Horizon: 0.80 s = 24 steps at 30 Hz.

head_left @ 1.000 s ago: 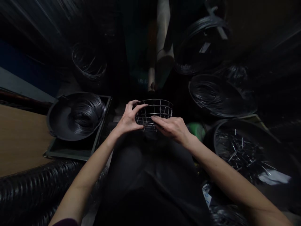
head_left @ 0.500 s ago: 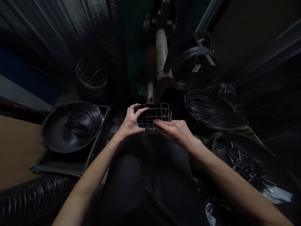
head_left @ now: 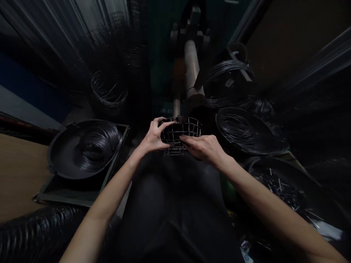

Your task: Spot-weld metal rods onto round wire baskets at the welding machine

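A round wire basket (head_left: 189, 128) is held in front of the machine, at the tip of its lower rod (head_left: 177, 106). My left hand (head_left: 155, 136) grips the basket's left side, with thumb and fingers spread around the wires. On the near right side, my right hand (head_left: 204, 147) has its fingers closed at the mesh; what the fingertips pinch beyond the basket wire is too small to make out. Above the basket a thick metal cylinder (head_left: 193, 69) juts out from the machine.
At left a black pan (head_left: 64, 153) with coiled wire rings rests on a green-framed crate (head_left: 68, 193). On the right stand another pan (head_left: 263, 135) of wire rings and a tub of short wire pieces (head_left: 285, 190). A wire stack (head_left: 109, 91) stands behind left.
The view has shifted slightly, so the machine sits a little lower. Both hands stay on the basket, which has turned or tilted slightly.
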Available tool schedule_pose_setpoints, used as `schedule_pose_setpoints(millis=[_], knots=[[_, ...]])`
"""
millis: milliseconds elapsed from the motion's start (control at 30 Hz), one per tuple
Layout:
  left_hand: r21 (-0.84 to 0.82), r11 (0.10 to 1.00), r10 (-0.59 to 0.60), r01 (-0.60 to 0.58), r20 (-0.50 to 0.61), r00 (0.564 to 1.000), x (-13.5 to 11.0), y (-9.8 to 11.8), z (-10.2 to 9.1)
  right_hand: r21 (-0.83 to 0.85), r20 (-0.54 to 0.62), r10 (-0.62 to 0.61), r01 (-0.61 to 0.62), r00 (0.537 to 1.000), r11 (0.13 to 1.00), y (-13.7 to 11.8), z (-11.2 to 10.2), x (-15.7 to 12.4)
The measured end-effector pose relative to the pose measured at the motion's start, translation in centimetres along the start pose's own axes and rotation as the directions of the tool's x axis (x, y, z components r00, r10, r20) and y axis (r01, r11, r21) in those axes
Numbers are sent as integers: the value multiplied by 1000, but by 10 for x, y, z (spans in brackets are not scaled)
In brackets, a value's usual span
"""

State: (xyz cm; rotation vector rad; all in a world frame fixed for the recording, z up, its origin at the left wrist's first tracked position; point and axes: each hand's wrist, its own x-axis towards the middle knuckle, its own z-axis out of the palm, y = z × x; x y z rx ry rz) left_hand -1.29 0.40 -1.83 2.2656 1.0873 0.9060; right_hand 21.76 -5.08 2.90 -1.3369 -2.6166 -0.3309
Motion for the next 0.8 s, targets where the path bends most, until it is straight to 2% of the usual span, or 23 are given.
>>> schedule_pose_setpoints(millis=[133, 233, 400, 567, 800], knots=[[-43, 999, 5, -4, 16, 1000, 1, -1, -2, 60, 8, 37, -38, 999, 998, -1, -1, -1], [-59, 998, 8, -9, -27, 1000, 2, -1, -2, 121, -41, 145, -139, 989, 983, -7, -2, -10], [-100, 995, -6, 1, -53, 999, 8, -1, -3, 186, -199, 416, -382, 887, 905, -14, 5, -18], [-57, 997, -53, 50, -60, 997, 25, -10, -5, 273, -181, 508, -453, 842, 849, -3, 11, 1], [-119, 993, -29, 23, -50, 998, 29, -16, -4, 393, -96, 557, -482, 825, 783, 1, 10, 11]])
